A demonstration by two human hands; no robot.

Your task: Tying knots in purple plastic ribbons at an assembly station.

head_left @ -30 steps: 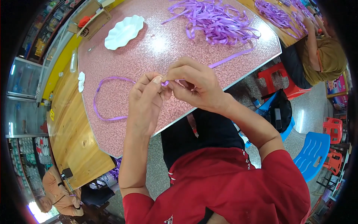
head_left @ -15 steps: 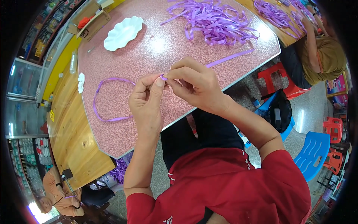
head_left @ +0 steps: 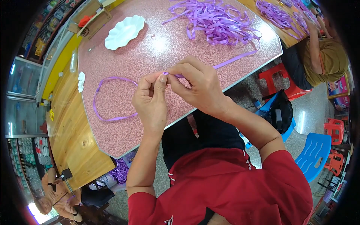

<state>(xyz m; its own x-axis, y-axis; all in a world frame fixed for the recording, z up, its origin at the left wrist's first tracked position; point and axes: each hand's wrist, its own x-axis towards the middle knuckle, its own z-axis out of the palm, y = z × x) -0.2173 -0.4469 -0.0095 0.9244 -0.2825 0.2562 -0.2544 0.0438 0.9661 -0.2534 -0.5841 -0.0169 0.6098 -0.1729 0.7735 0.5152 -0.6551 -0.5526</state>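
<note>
Counter: pink speckled top with a pale edge.
Ribbon heap: tangled, purple, at the far side; one strand runs from it toward the right hand.
Ribbon loop: on the counter, left of the left hand.
Scalloped plate: white, farther off.
Hands: fingertips nearly meeting, both pinching ribbon.
Ribbon fold: small, purple, between those fingertips, above the counter.
</note>
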